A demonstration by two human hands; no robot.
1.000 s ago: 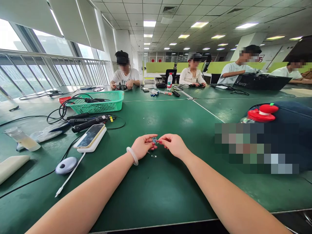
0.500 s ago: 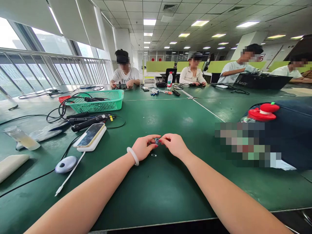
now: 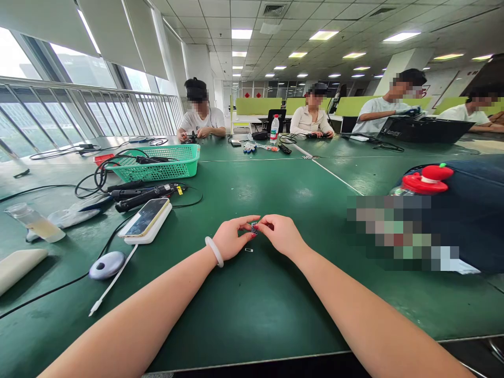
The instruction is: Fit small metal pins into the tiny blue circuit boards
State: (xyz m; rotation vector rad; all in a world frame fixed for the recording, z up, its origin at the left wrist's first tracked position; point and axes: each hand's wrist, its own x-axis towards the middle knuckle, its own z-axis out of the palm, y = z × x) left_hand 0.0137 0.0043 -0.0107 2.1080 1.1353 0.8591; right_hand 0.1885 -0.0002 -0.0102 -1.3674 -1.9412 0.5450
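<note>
A wide table [image 3: 244, 315] has a smooth green top, with a pale seam [image 3: 338, 178] running across its right part. Near the middle of its front half lies a small white piece [image 3: 249, 250]. On the left side I see a flat white box [image 3: 145, 240], a white cable [image 3: 112, 281], a rounded grey disc [image 3: 114, 262], a clear cup [image 3: 37, 226] and a cream block [image 3: 19, 268]. Beyond them are black tools [image 3: 144, 200] and a green basket [image 3: 165, 172]. Farther back sit a bottle [image 3: 274, 134] and a black case [image 3: 427, 130]; a dark bag [image 3: 480, 210] rests at the right.
</note>
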